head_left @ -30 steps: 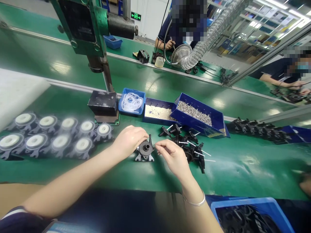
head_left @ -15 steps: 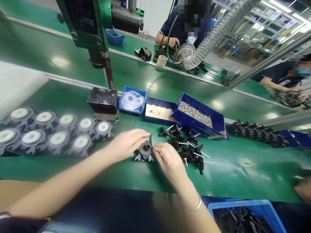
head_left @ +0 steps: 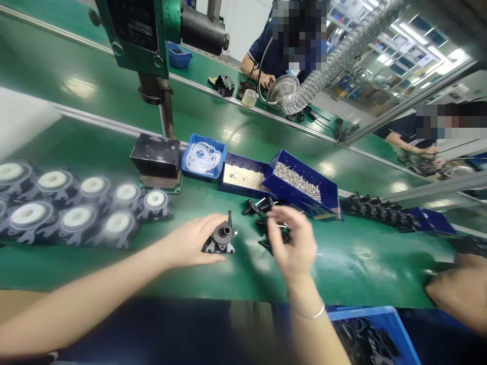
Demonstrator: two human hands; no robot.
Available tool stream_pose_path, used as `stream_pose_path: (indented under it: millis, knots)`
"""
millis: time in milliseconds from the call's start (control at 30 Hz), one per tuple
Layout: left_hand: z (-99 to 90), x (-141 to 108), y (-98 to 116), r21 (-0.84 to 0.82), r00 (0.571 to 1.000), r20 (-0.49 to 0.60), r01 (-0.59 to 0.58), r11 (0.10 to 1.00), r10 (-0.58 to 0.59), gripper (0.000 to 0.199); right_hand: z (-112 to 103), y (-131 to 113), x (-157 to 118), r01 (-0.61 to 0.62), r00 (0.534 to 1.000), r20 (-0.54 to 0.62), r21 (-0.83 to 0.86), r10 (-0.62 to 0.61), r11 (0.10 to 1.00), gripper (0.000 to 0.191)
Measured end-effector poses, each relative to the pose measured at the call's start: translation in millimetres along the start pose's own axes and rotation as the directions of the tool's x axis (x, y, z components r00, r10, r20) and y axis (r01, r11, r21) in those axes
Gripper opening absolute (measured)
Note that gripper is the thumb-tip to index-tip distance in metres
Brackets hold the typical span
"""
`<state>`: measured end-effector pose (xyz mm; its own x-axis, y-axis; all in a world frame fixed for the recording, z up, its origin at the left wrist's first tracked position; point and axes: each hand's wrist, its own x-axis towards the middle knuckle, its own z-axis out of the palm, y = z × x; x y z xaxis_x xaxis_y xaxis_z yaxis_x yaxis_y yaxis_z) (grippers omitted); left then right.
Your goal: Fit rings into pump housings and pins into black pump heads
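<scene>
A black round housing with a hollow centre stub and an upright spout (head_left: 223, 232) sits on the green bench, a small white tip showing at its right side. My left hand (head_left: 194, 237) wraps around the housing's left side, fingers behind and thumb in front. My right hand (head_left: 296, 243), slightly blurred, is over a pile of black parts with white pins (head_left: 264, 205); its thumb and fingers are apart, and nothing shows between them. The hand hides much of that pile.
Behind stand a blue bin of white rings (head_left: 222, 165), a bin of cream pellets (head_left: 243, 191) and a bin of metal pins (head_left: 331, 195). A green press (head_left: 162, 61) rises at left beside rows of housings with white discs (head_left: 78, 217). Another person's hand (head_left: 456, 289) is at right.
My right hand has left the housing's right side and moved right to the pile, its fingers spreading. My left fingers have shifted from the spout to the housing's left side, thumb lowered.
</scene>
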<state>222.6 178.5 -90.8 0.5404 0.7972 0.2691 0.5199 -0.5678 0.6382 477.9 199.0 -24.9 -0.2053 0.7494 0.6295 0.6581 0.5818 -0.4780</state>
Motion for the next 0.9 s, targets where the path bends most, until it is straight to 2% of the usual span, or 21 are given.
stream_pose_path:
  millis: [67,100,133,167,200,233,300,367,467,567,733,900]
  knots:
    - [4.2,-1,-2,0.013,1.0,0.006,0.013,1.0,-0.013,0.079,-19,21,41,0.024,0.994,-0.101,-0.168,-0.042,0.985,0.02]
    - [6.4,-2,-2,0.025,1.0,0.003,0.013,1.0,-0.013,0.076,-27,36,62,0.0,0.994,-0.109,-0.246,-0.028,0.969,0.015]
    - [8.3,-2,-3,0.037,1.0,-0.002,0.008,0.999,-0.008,0.075,-34,52,83,-0.047,0.996,-0.082,-0.314,0.022,0.948,0.015]
    - [9.8,-1,-3,0.049,1.0,-0.008,0.0,0.999,0.0,0.074,-38,69,101,-0.114,0.993,-0.005,-0.4,0.122,0.909,0.017]
    - [10.8,-1,-3,0.063,1.0,-0.011,-0.01,0.998,0.01,0.074,-40,86,117,-0.181,0.962,0.089,-0.504,0.26,0.844,0.018]
    - [11.1,0,-2,0.078,1.0,-0.012,-0.019,0.997,0.02,0.073,-39,101,130,-0.219,0.906,0.179,-0.579,0.384,0.785,0.019]
    - [9.9,2,0,0.115,0.999,-0.004,-0.04,0.992,0.041,0.072,-33,126,145,-0.227,0.823,0.28,-0.635,0.494,0.738,0.013]
    - [7.2,4,4,0.158,0.998,0.006,-0.056,0.986,0.056,0.072,-23,140,148,-0.211,0.805,0.317,-0.636,0.501,0.743,0.007]
    - [5.1,6,6,0.183,0.997,0.015,-0.077,0.98,0.075,0.071,-14,148,141,-0.193,0.821,0.311,-0.637,0.479,0.746,0.008]
    - [8.7,5,3,0.116,0.996,0.006,-0.085,0.99,0.085,0.072,-12,151,133,-0.193,0.835,0.296,-0.632,0.463,0.751,0.012]
    - [17.5,2,-5,-0.079,0.999,-0.041,-0.039,0.996,0.036,0.08,-14,155,132,-0.224,0.842,0.253,-0.639,0.476,0.736,0.021]
    - [15.6,3,-6,-0.027,0.999,0.024,-0.043,0.999,0.044,0.075,-13,155,135,-0.232,0.816,0.272,-0.654,0.51,0.72,0.016]
